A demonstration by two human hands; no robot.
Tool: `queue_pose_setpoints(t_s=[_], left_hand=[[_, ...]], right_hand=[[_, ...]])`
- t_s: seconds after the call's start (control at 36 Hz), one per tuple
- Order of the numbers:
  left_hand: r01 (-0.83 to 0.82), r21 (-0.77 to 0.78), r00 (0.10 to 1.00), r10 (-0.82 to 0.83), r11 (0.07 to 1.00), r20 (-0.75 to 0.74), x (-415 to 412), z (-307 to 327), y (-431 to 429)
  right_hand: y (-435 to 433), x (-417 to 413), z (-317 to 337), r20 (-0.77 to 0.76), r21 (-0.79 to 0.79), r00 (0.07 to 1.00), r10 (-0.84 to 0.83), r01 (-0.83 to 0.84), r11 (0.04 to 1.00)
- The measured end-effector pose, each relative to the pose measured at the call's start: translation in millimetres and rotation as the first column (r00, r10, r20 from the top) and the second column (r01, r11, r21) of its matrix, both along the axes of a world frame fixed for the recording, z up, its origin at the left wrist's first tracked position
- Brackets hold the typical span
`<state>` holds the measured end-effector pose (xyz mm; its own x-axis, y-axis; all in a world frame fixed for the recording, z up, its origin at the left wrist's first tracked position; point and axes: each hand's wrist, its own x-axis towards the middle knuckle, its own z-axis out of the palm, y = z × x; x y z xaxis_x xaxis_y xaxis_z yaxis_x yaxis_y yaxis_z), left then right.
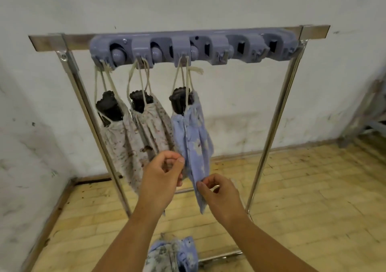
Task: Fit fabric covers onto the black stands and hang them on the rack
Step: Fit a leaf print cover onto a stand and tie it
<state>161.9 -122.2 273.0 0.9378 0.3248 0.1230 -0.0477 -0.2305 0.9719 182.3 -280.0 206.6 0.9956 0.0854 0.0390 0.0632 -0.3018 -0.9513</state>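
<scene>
Here, both forearms are extended from the bottom edge toward the rack point(79, 40). The right hand point(221, 194) is held low, and the lower part of the blue cover point(192, 138) is pinched between its thumb and forefinger. The left hand point(165, 173) is raised slightly higher, with its fingers curled and its thumb tip laid at the cover's left edge; whether cloth is gripped there cannot be told.

The rack is stood on a yellowish tiled floor point(313, 188) against a stained white wall point(188, 4). A lilac plastic hook strip point(181, 43) is fixed along its top bar. Part of another metal frame point(367, 112) is seen at the right edge. A heap of blue and floral cloth point(173, 255) is seen by the rack's lower rail at the bottom of the view.

Three covered pieces are hung by pale cords from the strip's left hooks. The blue cover, printed with white shapes, is hung third from the left, and a black stand point(180, 100) is left showing at its gathered top. Beside it, two floral covers point(119, 142) point(154, 129) are hung the same way.
</scene>
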Motion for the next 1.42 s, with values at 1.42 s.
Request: queue_pose_setpoints(t_s=[1.42], left_hand=[[0.309,0.114,0.569,-0.087,0.944,-0.818,15,-480,77]], right_hand=[[-123,-78,-400,-0.669,-0.489,0.707,-0.229,-0.186,0.853]])
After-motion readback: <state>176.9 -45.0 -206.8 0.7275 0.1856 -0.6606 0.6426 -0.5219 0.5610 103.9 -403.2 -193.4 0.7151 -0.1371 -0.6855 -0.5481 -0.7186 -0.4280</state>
